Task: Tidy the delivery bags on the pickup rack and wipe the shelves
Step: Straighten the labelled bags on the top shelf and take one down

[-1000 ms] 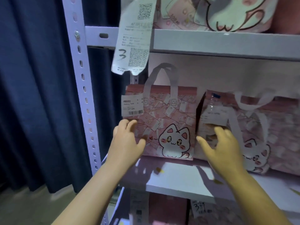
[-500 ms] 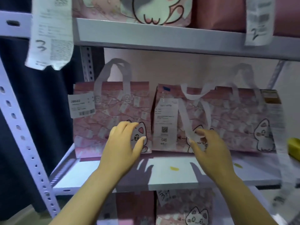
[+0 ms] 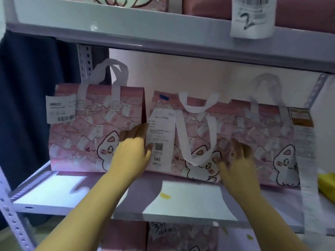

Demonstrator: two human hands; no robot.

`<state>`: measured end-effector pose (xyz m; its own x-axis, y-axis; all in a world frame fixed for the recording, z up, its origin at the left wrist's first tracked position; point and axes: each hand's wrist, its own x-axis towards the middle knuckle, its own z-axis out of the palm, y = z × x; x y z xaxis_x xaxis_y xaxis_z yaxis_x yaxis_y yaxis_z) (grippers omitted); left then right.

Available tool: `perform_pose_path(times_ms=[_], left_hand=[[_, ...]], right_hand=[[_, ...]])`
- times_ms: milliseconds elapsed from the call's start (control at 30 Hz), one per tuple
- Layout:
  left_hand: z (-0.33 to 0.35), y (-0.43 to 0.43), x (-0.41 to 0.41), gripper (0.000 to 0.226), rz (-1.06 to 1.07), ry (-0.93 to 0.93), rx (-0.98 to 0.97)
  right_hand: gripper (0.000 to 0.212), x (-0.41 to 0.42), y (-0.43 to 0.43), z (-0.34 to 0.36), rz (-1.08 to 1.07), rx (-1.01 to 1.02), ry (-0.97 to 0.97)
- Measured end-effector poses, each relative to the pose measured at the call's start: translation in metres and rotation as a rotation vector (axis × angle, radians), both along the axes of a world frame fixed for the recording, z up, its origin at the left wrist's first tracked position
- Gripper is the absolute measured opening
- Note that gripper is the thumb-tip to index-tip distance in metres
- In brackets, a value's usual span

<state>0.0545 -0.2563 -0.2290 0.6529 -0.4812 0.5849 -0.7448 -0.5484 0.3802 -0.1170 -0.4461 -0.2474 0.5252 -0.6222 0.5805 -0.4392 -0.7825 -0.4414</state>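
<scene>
So three pink cat bags are lined up along the back of the middle shelf (image 3: pixel 54 194), and the left hand (image 3: pixel 132 154) is laid right at the seam where the left bag (image 3: pixel 81 134) meets the middle bag (image 3: pixel 195 134), fingers (image 3: pixel 135 133) close together and a bit bent against the left bag's edge, thumb set on the white receipt (image 3: pixel 160 140). The right hand (image 3: pixel 237 165) is placed on the middle bag's front near the right bag (image 3: pixel 268 138), fingers (image 3: pixel 239 149) slightly spread, nothing pinched as far as can be told through the blur
</scene>
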Motion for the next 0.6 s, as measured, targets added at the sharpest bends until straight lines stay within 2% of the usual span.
perform_pose_path(times_ms=[133, 367, 600], left_hand=[[-0.003, -0.008, 0.002, 0.055, -0.014, 0.004, -0.004], [-0.001, -0.009, 0.004, 0.049, -0.065, 0.044, -0.096], [-0.002, -0.007, 0.006, 0.047, -0.037, 0.050, -0.075]], right_hand=[[0.062, 0.004, -0.013, -0.007, 0.026, 0.019, 0.051], [0.040, 0.006, -0.028, -0.011, 0.095, -0.049, -0.055], [0.052, 0.003, -0.029, -0.009, 0.125, 0.024, -0.079]])
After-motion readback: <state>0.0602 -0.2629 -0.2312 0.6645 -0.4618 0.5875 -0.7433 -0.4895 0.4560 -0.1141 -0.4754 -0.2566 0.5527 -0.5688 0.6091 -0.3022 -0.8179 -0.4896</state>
